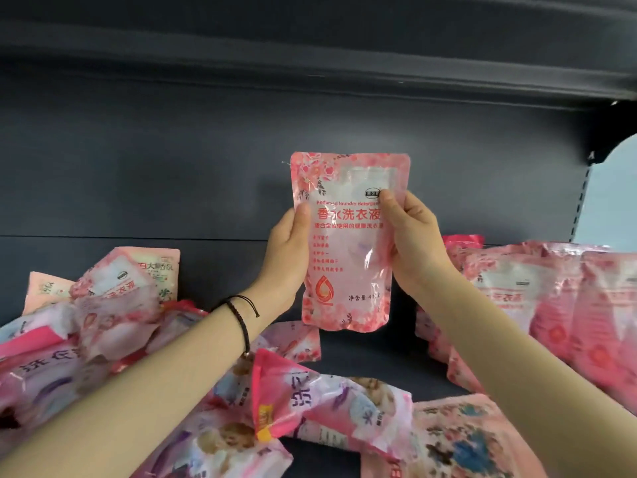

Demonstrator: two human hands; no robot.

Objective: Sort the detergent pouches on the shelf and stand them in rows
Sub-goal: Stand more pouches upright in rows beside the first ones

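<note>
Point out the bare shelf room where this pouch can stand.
Bare shelf lies under the held pouch, between the loose heap on the left and the leaning pink row on the right, running back to the rear wall. The front edge and left side are crowded with fallen pouches.

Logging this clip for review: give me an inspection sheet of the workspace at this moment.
Surface: dark shelf, bare strip in the middle.
Job's things: held pouch upright, lifted, print facing camera; right group of pink pouches upright, leaning together.
Clutter: left heap and front pouches lie jumbled, overlapping.
Grippers: left hand and right hand grip the held pouch's side edges.
Cables: nothing seen; a black cord bracelet on the left wrist.
Surroundings: dark back panel, upper shelf overhead.
</note>
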